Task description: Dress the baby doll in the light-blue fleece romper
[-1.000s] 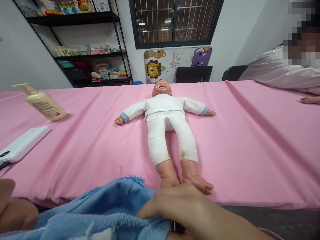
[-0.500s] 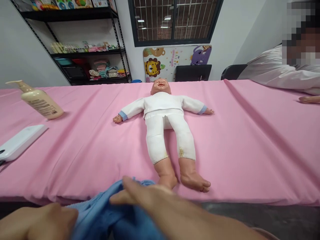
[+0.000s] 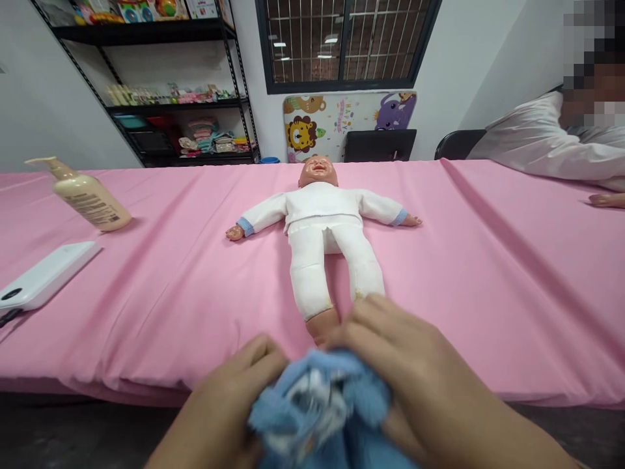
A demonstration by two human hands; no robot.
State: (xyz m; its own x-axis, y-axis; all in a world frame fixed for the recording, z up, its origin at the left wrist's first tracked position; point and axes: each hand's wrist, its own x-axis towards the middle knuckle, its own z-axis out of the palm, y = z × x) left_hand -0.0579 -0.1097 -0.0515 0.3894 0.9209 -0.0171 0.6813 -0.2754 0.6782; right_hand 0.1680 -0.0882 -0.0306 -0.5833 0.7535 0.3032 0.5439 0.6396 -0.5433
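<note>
View: head.
Left hand (image 3: 234,391): fingers curled in, gripping the left edge of the blue cloth; some blur.
Right hand (image 3: 415,365): fingers bent over the cloth's right side, gripping it, knuckles up; covers part of the doll's lower legs from view.
Blue cloth (image 3: 364,391): bunched between both hands at the near table edge, pale patterned patch showing, blurred.
Doll (image 3: 322,205): on its back on the pink sheet (image 3: 185,286), head toward the far edge, arms spread, white top and trousers, blue cuffs.
Pump bottle (image 3: 92,202): on the sheet, left, label side showing.
White device (image 3: 53,270): flat on the sheet, nearer than the bottle, dark oval on its near end.
Other person: far right, white sleeve (image 3: 532,140) beside a black chair (image 3: 456,143), hand (image 3: 608,200) on the sheet.
Background: black shelf (image 3: 141,34) left, barred window (image 3: 305,45), animal-print board (image 3: 346,114) below it.
</note>
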